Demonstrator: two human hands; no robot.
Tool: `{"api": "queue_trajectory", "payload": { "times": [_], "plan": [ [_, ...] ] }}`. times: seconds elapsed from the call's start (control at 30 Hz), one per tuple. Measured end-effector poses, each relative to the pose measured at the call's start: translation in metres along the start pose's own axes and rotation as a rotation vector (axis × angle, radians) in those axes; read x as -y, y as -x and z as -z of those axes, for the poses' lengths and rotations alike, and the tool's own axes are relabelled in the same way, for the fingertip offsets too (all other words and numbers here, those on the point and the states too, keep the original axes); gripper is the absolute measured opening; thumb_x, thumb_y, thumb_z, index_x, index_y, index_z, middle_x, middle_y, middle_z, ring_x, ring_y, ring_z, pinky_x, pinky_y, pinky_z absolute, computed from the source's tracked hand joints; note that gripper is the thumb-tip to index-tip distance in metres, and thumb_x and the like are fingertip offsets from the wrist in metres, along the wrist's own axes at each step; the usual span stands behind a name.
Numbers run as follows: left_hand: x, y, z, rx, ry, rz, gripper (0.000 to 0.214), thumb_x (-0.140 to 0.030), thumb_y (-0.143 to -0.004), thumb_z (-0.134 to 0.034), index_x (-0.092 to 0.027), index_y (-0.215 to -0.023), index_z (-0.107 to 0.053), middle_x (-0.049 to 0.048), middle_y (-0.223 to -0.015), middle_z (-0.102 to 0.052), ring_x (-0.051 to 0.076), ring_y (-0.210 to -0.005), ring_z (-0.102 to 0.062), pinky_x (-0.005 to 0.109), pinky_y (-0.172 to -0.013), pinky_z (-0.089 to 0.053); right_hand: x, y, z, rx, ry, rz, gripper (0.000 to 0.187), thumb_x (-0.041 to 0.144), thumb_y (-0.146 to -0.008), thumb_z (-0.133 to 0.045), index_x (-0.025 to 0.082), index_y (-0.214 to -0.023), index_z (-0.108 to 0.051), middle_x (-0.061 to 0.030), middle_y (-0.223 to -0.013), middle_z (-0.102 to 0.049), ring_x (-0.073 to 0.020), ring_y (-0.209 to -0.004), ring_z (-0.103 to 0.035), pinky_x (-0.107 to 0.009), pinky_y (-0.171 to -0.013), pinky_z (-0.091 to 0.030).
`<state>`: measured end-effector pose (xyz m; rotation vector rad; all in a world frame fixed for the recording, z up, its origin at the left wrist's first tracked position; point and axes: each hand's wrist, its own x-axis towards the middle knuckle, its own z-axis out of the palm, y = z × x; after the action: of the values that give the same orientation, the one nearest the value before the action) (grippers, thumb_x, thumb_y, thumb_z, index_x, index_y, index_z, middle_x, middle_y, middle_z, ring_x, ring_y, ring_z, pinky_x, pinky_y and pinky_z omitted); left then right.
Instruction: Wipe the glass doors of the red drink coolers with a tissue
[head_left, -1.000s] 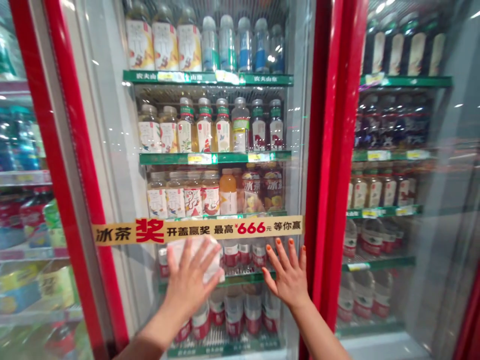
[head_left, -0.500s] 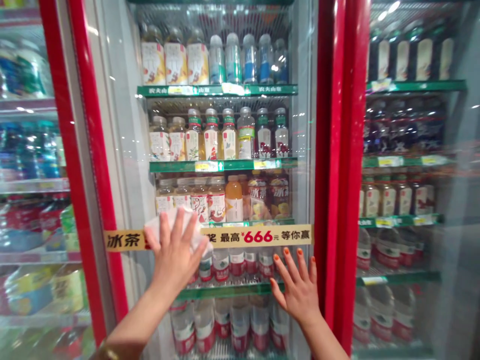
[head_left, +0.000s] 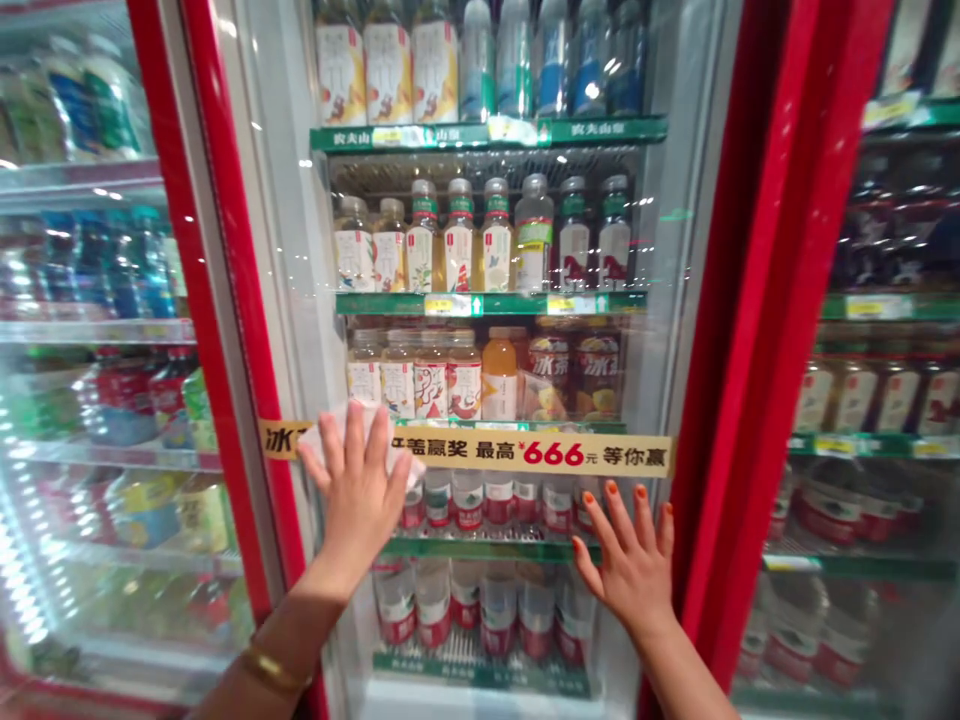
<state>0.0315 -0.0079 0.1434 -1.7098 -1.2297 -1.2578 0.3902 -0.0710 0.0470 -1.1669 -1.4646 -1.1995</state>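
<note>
Fingers spread apart and laid flat, the left hand (head_left: pixel 358 510) covers a thin white cloth or tissue (head_left: pixel 415 472), seemingly pressed against the upright, clear glass door (head_left: pixel 304 250) at the left part of a long beige strip (head_left: pixel 525 452) with black and red print; the flat palm probably keeps the cloth broad on the glass without pinching it. A gold-coloured bracelet (head_left: pixel 274 670) rings that forearm. To the right, the bare right hand (head_left: pixel 634 575) has its orange-nailed fingers fanned apart just below the strip's right end, perhaps for balance; whether its palm touches cannot be told. As for the room, shelves of colourful drinks (head_left: pixel 120 400) line the far left, beyond a red metal-looking frame (head_left: pixel 251 320). In the middle, the shiny glass carries small light reflections, and behind it green-edged shelves (head_left: pixel 514 303) hold upright labelled bottles (head_left: pixel 459 250), fronts outward, likely for easy reading. Past a thick red upright (head_left: pixel 780 330) on the right, more bottles (head_left: pixel 829 500) look blurred.
</note>
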Motion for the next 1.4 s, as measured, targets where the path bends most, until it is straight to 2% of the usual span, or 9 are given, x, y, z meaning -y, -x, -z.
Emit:
{"api": "queue_trajectory", "payload": {
  "times": [0.07,0.17,0.3,0.5,0.77,0.97,1.13,1.27,1.4],
  "plan": [
    [-0.007,0.004,-0.005,0.000,-0.017,0.060,0.086,-0.047,-0.107,-0.054,-0.033,-0.177,-0.005,0.0084,-0.187,-0.002,0.041,-0.172,0.011,0.082,-0.133,0.004,0.000,0.001,0.000,-0.005,-0.004,-0.012,0.083,0.048,-0.099,-0.067,0.036,-0.174,-0.031,-0.0043,-0.176,-0.041,-0.0378,-0.168,-0.027,-0.067,-0.138,-0.016],
    [-0.022,0.071,-0.017,0.016,-0.025,-0.366,0.086,-0.067,-0.101,-0.059,-0.038,-0.175,-0.025,-0.0010,-0.187,-0.009,0.041,-0.173,0.005,0.078,-0.135,0.012,0.000,0.000,0.001,-0.001,-0.015,-0.008,0.083,0.049,-0.100,-0.066,0.036,-0.174,-0.030,-0.0034,-0.179,-0.036,-0.0382,-0.168,-0.026,-0.068,-0.138,-0.016],
    [0.008,0.149,-0.019,-0.050,-0.013,-0.492,0.069,-0.067,-0.101,-0.054,-0.056,-0.167,-0.036,-0.0223,-0.182,-0.017,0.025,-0.175,-0.001,0.055,-0.145,0.006,0.001,-0.003,0.001,-0.016,-0.015,0.022,0.080,0.050,-0.102,-0.063,0.034,-0.174,-0.031,-0.0005,-0.181,-0.029,-0.0349,-0.170,-0.022,-0.064,-0.140,-0.013],
    [0.038,0.070,-0.014,-0.027,-0.099,-0.054,0.093,-0.041,-0.100,-0.063,-0.022,-0.177,-0.013,0.0157,-0.186,-0.008,0.046,-0.172,0.005,0.080,-0.135,-0.002,0.005,-0.009,0.005,-0.041,-0.019,0.010,0.074,0.045,-0.105,-0.060,0.033,-0.173,-0.033,0.0022,-0.181,-0.027,-0.0308,-0.171,-0.020,-0.057,-0.141,-0.009],
    [0.015,0.168,-0.026,-0.028,-0.050,-0.406,0.064,-0.063,-0.096,-0.062,-0.057,-0.159,-0.050,-0.0189,-0.178,-0.033,0.027,-0.174,-0.005,0.057,-0.145,0.003,0.006,-0.009,0.005,-0.044,-0.022,0.020,0.073,0.050,-0.107,-0.056,0.033,-0.174,-0.032,0.0025,-0.182,-0.026,-0.0305,-0.171,-0.020,-0.055,-0.142,-0.009],
    [0.013,0.069,-0.017,-0.034,-0.128,0.215,0.089,-0.043,-0.106,-0.053,-0.020,-0.177,-0.004,0.0186,-0.185,-0.004,0.047,-0.172,0.003,0.086,-0.132,-0.009,0.005,-0.008,0.004,-0.039,-0.015,0.016,0.074,0.052,-0.107,-0.056,0.033,-0.174,-0.031,0.0026,-0.182,-0.025,-0.0311,-0.171,-0.019,-0.056,-0.142,-0.009],
    [-0.048,0.092,-0.027,-0.018,-0.036,-0.261,0.081,-0.070,-0.099,-0.058,-0.044,-0.172,-0.032,-0.0055,-0.185,-0.020,0.037,-0.174,0.000,0.071,-0.140,0.005,0.005,-0.007,0.005,-0.031,-0.028,0.012,0.075,0.043,-0.104,-0.059,0.034,-0.174,-0.031,0.0027,-0.181,-0.026,-0.0305,-0.171,-0.020,-0.057,-0.141,-0.010],
    [-0.006,0.102,-0.015,-0.056,-0.059,-0.247,0.081,-0.063,-0.104,-0.052,-0.042,-0.175,-0.018,-0.0037,-0.185,-0.016,0.033,-0.174,0.002,0.069,-0.139,0.009,0.005,-0.009,0.005,-0.030,-0.031,0.009,0.075,0.045,-0.105,-0.058,0.035,-0.174,-0.031,0.0037,-0.181,-0.027,-0.0295,-0.171,-0.020,-0.058,-0.141,-0.011],
    [0.022,0.009,0.002,-0.004,-0.047,0.244,0.087,-0.050,-0.107,-0.050,-0.024,-0.177,-0.004,0.0166,-0.186,-0.004,0.047,-0.172,0.007,0.085,-0.132,-0.007,0.006,-0.011,0.006,-0.046,-0.035,0.018,0.076,0.052,-0.106,-0.059,0.035,-0.174,-0.029,0.0043,-0.181,-0.025,-0.0282,-0.171,-0.018,-0.056,-0.142,-0.009]
  ]
}}
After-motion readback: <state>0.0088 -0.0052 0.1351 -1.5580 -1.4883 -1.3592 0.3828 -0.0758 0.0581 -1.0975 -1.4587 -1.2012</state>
